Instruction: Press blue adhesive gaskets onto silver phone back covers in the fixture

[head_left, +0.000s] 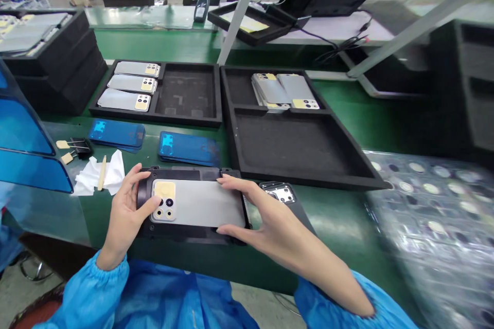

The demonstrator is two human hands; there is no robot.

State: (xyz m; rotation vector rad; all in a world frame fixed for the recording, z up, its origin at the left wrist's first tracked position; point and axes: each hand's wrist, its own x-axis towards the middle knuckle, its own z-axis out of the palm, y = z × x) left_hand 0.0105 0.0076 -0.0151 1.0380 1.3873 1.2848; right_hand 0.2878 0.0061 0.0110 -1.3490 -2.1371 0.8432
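Observation:
A silver phone back cover (200, 203) with a cream camera block lies in a black fixture (185, 231) at the bench's front. My left hand (129, 211) grips the fixture's left end, its thumb resting on the camera block. My right hand (266, 216) spans the cover's right end, thumb and fingers apart on its two long edges. Just right of the fixture, partly behind my right arm, is a dark phone part (283, 195) with a bright metal area. Beyond the fixture lie two stacks of blue film sheets, a left stack (118, 133) and a right stack (189, 149).
A black tray (185, 119) holds several silver covers; a second black tray (309, 177) holds more. White cloth (113, 172) with a wooden stick (102, 172) lies left. Clear plastic trays (443, 236) fill the right. Stacked black trays (54, 72) and a metal post (239, 15) stand behind.

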